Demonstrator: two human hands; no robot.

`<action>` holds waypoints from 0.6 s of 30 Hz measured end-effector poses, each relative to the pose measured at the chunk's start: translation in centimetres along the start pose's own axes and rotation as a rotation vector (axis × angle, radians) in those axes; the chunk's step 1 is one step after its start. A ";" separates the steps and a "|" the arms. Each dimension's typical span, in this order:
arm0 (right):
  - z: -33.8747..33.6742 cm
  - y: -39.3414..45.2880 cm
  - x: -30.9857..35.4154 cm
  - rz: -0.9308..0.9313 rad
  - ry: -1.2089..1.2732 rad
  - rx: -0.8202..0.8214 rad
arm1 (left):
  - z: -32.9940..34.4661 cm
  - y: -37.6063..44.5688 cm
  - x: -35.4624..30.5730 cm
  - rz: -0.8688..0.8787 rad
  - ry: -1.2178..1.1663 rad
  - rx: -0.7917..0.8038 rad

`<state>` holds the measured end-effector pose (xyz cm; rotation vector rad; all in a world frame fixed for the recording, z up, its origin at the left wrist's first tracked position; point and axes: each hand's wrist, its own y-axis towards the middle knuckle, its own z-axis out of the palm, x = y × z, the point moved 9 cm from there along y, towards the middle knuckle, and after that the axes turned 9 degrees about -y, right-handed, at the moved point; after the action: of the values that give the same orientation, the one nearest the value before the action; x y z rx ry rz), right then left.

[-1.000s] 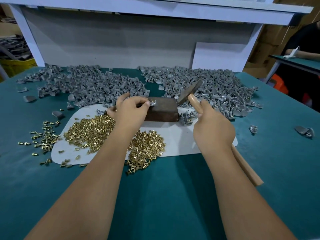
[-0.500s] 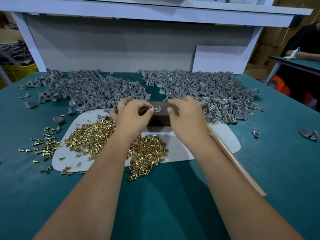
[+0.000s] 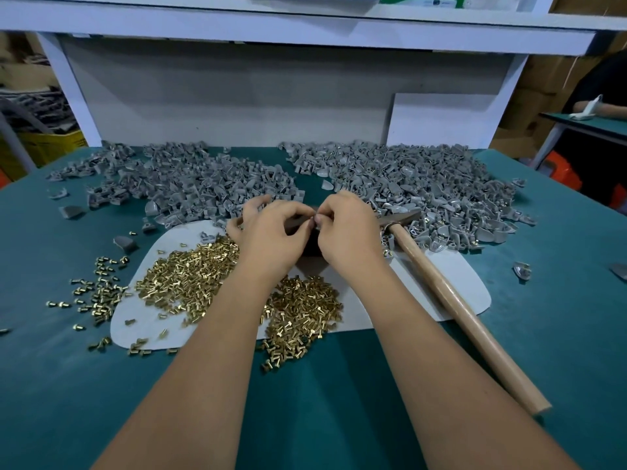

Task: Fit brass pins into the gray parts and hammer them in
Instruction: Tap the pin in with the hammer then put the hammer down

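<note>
Both hands meet over a dark brown block point(image 3: 307, 244) that sits on the white oval mat point(image 3: 451, 283) in the middle of the teal-covered table point(image 3: 559, 334). The left hand point(image 3: 271, 237) has its fingers curled, thumb and forefinger tips drawn together, and the right hand point(image 3: 346, 232) pinches at the same spot; a small gray plastic part point(image 3: 316, 222) barely shows between the fingertips, and whether a pin is already seated in it cannot be told.

The loose small brass pins point(image 3: 190, 279) lie heaped on the mat just beside the left wrist, with more scattered onto the table. Heaps of gray parts point(image 3: 424, 184) cover the far side of the table. The wooden-handled hammer point(image 3: 451, 300) lies untouched, its head next to the block and its handle running toward the person.

Judging by their size, the pins are light, stiff and smooth, likely to roll or slip, so a fingertip pinch on the shank seems best. The gray part looks rigid and light; holding its edges flat on the block should keep it steady for hammering.
</note>
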<state>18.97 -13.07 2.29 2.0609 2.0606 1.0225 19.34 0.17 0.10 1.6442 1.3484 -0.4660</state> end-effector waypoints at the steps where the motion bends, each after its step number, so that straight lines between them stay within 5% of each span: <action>1: -0.1 -0.1 0.0 0.008 0.009 -0.010 | 0.0 0.0 0.1 -0.008 0.001 -0.009; 18: -0.6 -1.0 -0.3 0.032 0.092 -0.090 | 0.0 -0.3 0.4 -0.040 0.022 -0.061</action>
<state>17.89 -13.48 2.17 2.0458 1.9884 1.2133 19.20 0.37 -0.28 1.5796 1.4003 -0.4271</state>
